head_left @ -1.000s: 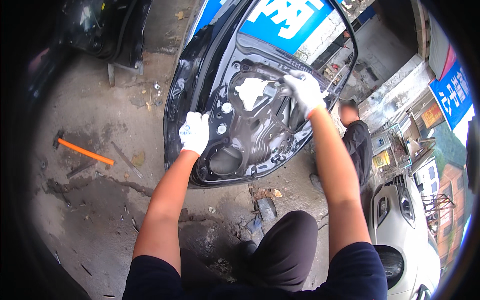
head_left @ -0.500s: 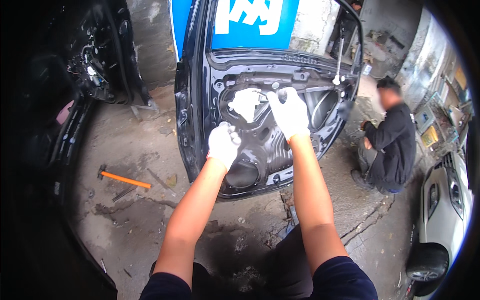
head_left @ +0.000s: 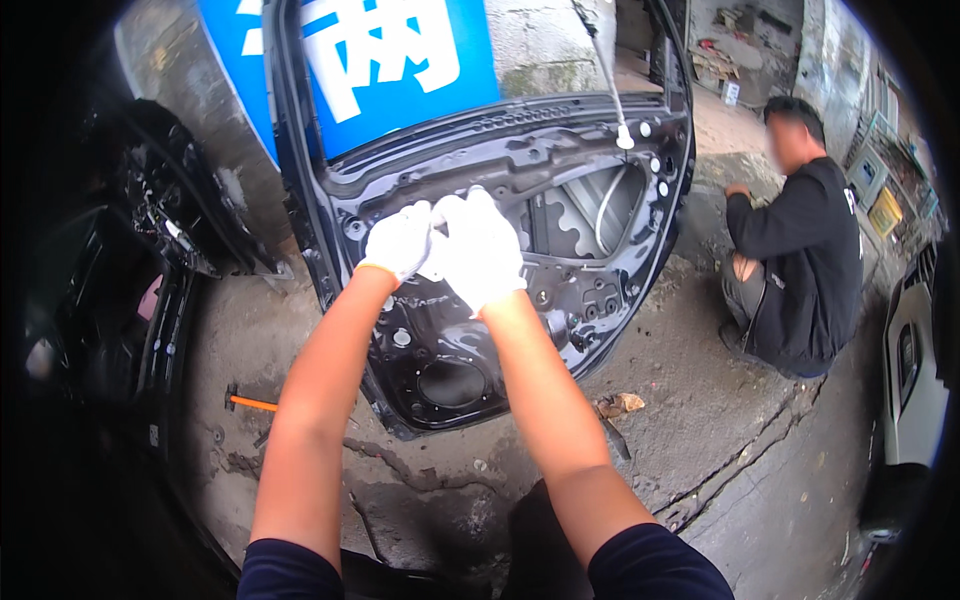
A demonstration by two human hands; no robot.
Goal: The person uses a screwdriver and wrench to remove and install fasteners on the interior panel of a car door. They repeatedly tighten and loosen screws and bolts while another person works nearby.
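One car door [head_left: 575,290], standing upright on the floor [head_left: 690,410], with some risks around it

At the far left there is what looks like a dark car [head_left: 150,200], well apart from the work. Near to it, on the floor, lies a hammer [head_left: 255,403] with an orange handle, partly hidden by the left forearm. In my judgement, a foot could trip on it if the person steps that way without looking.

The door is in the middle, in front of the person. I cannot see what supports it from behind, so a strong pull or an uneven push could perhaps make it slide or tip.

The left hand [head_left: 400,242], in a white glove, has its fingers bent together at the upper inner panel. The right hand [head_left: 482,245], gloved also, is just beside it with curled fingers. Some white piece [head_left: 434,266] shows between them; whether they grip it, I cannot tell.

To the right, a rod [head_left: 606,70] with a white end shows at the window opening. Farther, a person [head_left: 805,250] crouches; if the door fell sideways, it might reach them.
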